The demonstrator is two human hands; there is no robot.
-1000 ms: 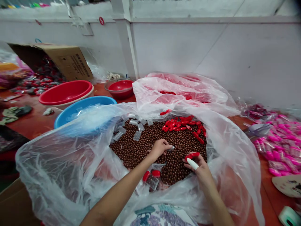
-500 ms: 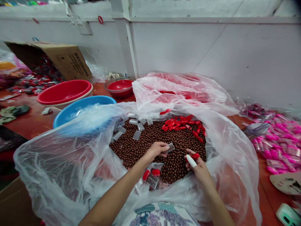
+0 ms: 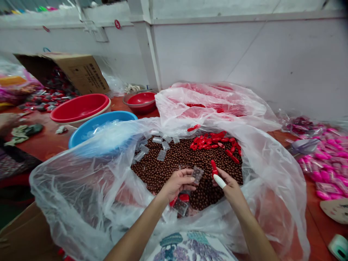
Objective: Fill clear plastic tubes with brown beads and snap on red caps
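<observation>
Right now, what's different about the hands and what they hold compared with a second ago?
The left hand has drawn back slightly toward the body, its clear container now in fuller view. The right hand has moved inward, its red piece now pointing away from the body. Both still hold on. The brown beads and blue basin look unchanged.

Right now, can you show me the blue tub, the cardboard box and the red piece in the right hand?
Blue tub (image 3: 83, 128): head view, its inner wall.
Cardboard box (image 3: 81, 75): head view, its printed side.
Red piece (image 3: 213, 166): head view, its narrow body above the white-covered fingertip.
</observation>
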